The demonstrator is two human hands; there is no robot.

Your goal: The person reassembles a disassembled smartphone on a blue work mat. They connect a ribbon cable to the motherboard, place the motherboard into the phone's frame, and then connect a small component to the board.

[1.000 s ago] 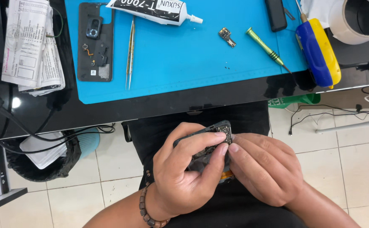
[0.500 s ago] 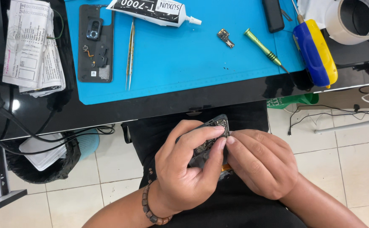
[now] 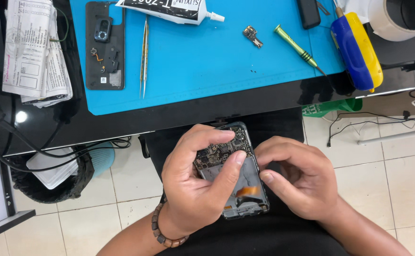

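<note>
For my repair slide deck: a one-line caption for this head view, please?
Both hands, left and right, hold an opened phone over the lap, below a blue work mat.

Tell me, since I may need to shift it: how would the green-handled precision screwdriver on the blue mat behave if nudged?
The green-handled precision screwdriver looks slim and round, so it would probably roll on the flat blue mat. It seems rigid metal, likely light. Its fine tip points toward the mat's edge, so it could slip off.
</note>
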